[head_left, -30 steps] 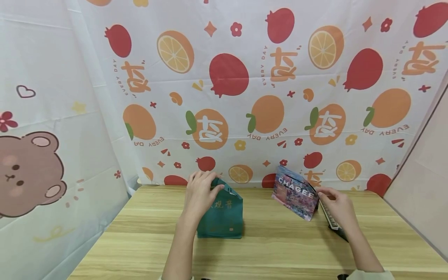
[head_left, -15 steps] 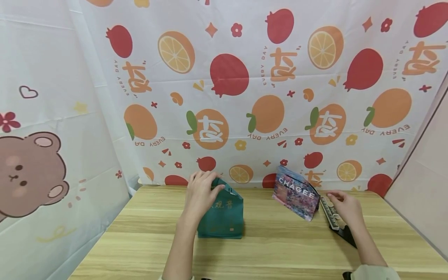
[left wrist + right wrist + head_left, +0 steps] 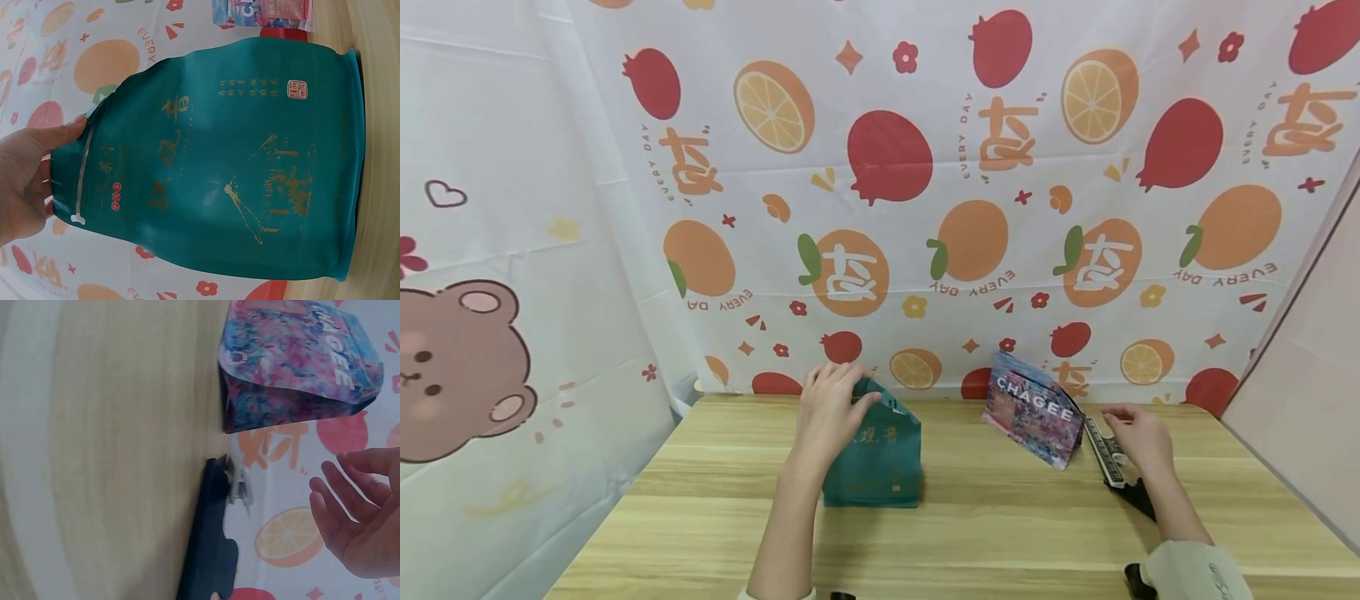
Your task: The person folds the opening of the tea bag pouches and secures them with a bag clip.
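Observation:
My left hand grips the folded top of a green tea bag, thumb on the front side. The bag stands upright, its gold characters and white strip near the top showing in the left wrist view. My right hand hovers at the right with loosely bent fingers, holding nothing. Just left of it leans a blue-pink pouch marked CHAGEE, tilted on the table. Beneath the right hand lies a long black object with a metal piece at one end and a pale, dark-marked strip along it.
The wooden table runs back to a fruit-printed curtain. At the left hangs another cloth with a bear print. A small dark item shows at the bottom edge.
My right hand has moved right, away from the CHAGEE pouch's corner, and more of the pale strip shows. My left hand keeps its grip on the green bag.

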Demonstrator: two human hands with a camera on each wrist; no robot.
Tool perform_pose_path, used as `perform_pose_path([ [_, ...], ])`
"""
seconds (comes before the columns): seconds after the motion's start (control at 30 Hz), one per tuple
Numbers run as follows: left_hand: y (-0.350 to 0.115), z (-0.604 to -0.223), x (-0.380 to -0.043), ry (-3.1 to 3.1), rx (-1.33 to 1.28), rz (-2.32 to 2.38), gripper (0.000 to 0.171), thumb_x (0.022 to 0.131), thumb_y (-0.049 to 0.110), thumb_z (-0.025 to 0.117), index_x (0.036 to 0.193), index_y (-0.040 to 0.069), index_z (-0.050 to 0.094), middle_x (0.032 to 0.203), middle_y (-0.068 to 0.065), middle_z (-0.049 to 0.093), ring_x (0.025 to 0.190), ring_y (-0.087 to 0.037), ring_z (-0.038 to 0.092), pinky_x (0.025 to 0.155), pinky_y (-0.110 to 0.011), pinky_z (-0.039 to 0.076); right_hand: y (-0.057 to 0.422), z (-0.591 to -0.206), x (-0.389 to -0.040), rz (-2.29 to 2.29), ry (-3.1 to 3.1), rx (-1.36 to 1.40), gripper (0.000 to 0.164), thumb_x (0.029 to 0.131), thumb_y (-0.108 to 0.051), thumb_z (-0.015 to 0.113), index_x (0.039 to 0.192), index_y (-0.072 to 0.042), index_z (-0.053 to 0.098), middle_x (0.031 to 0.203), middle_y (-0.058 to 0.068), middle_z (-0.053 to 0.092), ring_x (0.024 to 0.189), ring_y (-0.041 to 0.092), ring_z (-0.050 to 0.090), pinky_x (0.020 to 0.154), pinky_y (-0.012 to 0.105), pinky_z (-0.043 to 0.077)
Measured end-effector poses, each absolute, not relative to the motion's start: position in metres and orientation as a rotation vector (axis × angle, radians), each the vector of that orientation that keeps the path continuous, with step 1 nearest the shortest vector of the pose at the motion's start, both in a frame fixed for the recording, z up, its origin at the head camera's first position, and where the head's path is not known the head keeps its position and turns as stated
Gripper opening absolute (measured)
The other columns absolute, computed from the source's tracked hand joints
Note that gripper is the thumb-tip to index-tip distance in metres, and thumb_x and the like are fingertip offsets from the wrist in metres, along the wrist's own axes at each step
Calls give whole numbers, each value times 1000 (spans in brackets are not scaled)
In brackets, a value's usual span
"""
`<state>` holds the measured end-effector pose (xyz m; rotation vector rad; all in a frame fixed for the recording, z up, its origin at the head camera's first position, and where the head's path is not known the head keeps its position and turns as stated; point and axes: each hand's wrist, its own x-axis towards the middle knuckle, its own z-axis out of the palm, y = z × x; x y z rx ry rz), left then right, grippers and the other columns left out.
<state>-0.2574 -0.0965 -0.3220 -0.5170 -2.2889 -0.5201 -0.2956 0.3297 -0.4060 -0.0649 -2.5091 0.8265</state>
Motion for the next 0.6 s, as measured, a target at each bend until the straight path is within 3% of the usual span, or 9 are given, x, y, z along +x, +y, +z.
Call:
perform_pose_path([
  [0.33,-95,-321,-258,-2301,-519,-511,24,75,22,76,94,11,66,91,-2,64,90,-23,52,95,-43,32,343,-423,-305,878,-2587,-90,23,85,-9,57,99,8,64,95,23,64,89,43,56,71,49,41],
  [0.6,-95,-321,-258,-2288,-521,-514,24,75,22,77,94,11,66,92,-2,64,91,-23,52,95,-43,32,346,-422,-306,878,-2706,-223,31,86,-13,54,108,9,58,103,27,60,91,45,54,68,49,43],
])
